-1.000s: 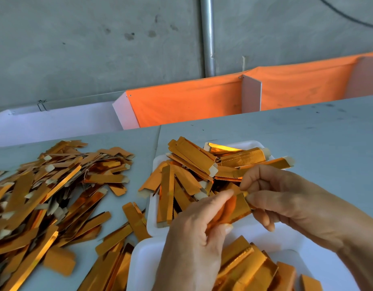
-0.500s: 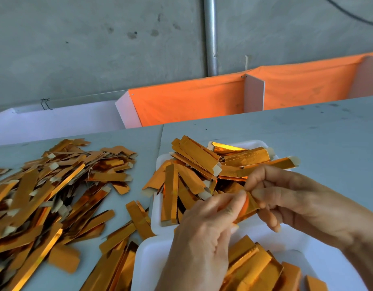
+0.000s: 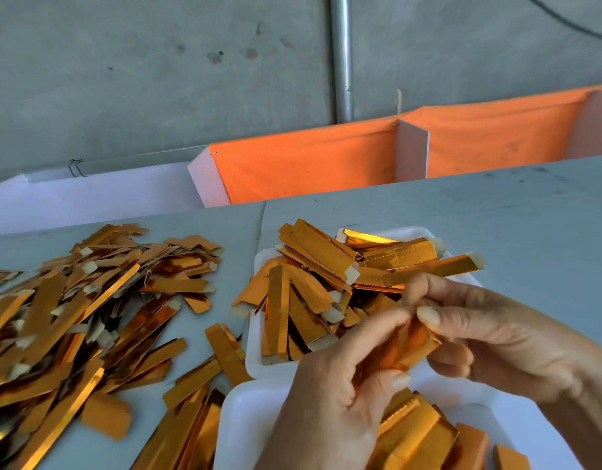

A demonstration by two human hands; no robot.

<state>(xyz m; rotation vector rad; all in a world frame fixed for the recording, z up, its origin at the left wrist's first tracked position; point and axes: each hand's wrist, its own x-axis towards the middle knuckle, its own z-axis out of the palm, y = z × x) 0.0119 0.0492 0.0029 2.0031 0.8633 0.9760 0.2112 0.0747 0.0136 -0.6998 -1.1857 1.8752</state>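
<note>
Both hands hold one small gold foil card piece above the near white tray. My left hand pinches its lower end between thumb and fingers. My right hand pinches the upper end with thumb and forefinger. The piece is blurred and partly hidden by my fingers. Behind it, the far white tray carries a heap of folded gold boxes. The near tray holds several more gold pieces.
A big loose pile of flat gold card strips covers the grey table on the left. A few strips lie between the pile and the trays. An orange cloth trough and a white panel run along the table's far edge.
My hands have turned the gold piece between them and lifted it slightly. The left forefinger has come up to meet the right thumb. The trays and piles lie as before.
</note>
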